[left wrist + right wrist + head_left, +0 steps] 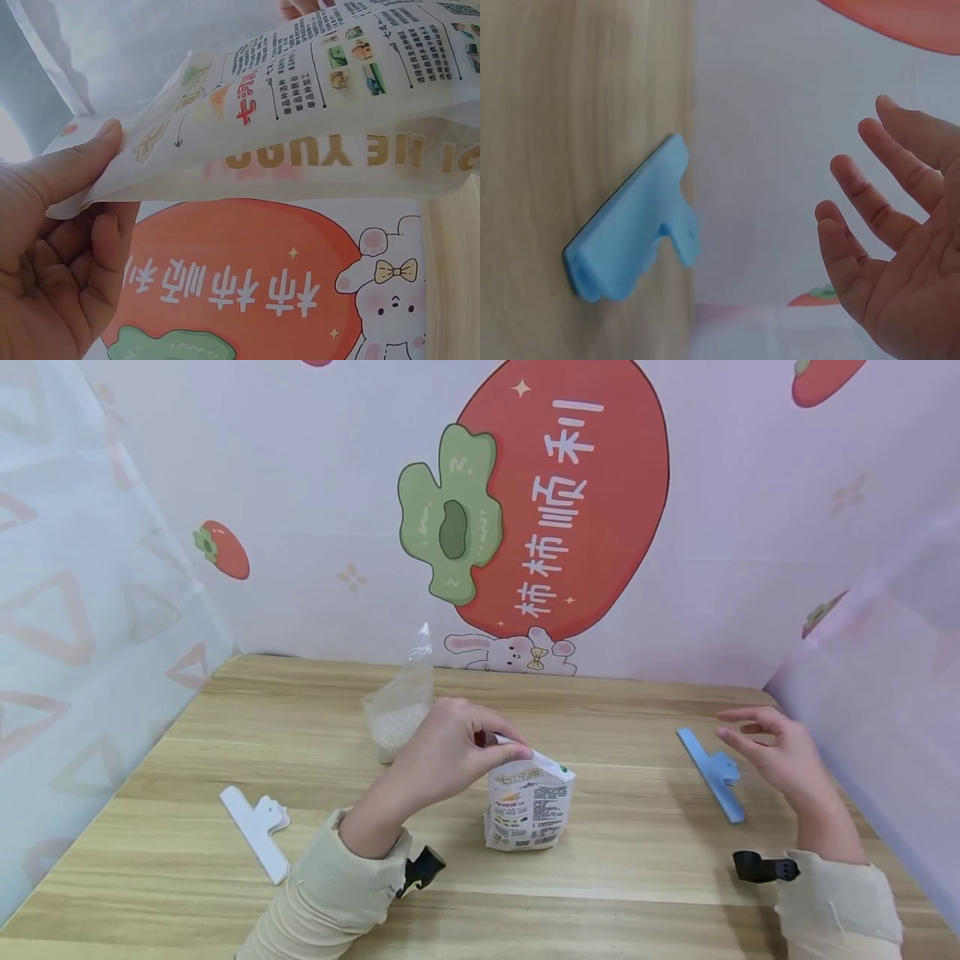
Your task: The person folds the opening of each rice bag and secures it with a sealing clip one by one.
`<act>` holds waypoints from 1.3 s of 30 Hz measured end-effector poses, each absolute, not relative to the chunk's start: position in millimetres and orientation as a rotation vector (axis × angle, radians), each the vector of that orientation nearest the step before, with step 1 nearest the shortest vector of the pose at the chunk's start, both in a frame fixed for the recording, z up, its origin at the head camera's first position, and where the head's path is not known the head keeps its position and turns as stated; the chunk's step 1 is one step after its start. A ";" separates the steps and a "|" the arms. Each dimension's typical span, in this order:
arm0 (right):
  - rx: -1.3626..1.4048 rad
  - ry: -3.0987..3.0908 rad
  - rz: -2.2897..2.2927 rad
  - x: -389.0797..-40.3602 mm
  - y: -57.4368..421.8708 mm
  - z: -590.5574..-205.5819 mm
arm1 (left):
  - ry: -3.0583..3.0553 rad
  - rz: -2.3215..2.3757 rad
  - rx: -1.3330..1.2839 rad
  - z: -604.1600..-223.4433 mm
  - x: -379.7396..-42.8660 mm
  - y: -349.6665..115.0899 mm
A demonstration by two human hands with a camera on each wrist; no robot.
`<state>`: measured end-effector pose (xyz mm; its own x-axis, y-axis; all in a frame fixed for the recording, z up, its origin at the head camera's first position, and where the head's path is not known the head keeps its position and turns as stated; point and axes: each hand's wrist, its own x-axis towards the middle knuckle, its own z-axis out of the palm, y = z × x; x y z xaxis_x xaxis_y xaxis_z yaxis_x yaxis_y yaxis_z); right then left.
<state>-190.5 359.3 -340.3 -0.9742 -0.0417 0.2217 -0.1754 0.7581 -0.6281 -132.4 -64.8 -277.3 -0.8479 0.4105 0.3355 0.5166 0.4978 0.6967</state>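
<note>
My left hand (457, 752) pinches the top edge of a white printed food bag (528, 810), which stands upright on the table. In the left wrist view, the thumb and curled fingers of that hand (67, 217) grip a corner of the bag (300, 97). Off to the right, my right hand (780, 756) is raised with loosely bent fingers and nothing in them. Close by it lies a blue sealing clip (712, 775). The right wrist view shows the same clip (634, 225) on the wood, apart from the fingers (877, 210).
A clear plastic bag (397, 718) with white grains stands behind my left hand. On the left side of the table (150, 860) lies a white sealing clip (257, 831). Printed cloth walls (315, 552) enclose the back and both sides.
</note>
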 end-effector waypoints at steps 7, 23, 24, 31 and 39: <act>0.037 -2.905 1.001 -198.4 373.0 -354.8 | -2.609 -1.246 -0.821 -277.7 -132.7 -64.8; 0.018 -3.042 0.977 -203.7 394.3 -371.6 | -2.599 -1.234 -0.865 -275.3 -133.4 -62.6; 0.028 -3.055 0.969 -204.1 394.4 -371.4 | -2.597 -1.234 -0.865 -275.2 -133.4 -62.7; 0.123 -3.120 0.956 -206.8 397.6 -375.6 | -2.589 -1.222 -0.867 -276.0 -133.4 -62.9; 0.173 -3.126 0.894 -207.9 397.4 -380.6 | -2.592 -1.212 -0.864 -277.9 -132.3 -63.0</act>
<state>-207.9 397.4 -380.6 -0.9878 -0.1332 -0.0804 -0.0706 0.8441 -0.5316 -132.3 -63.0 -277.9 -0.8222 0.4371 0.3647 0.5602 0.5070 0.6551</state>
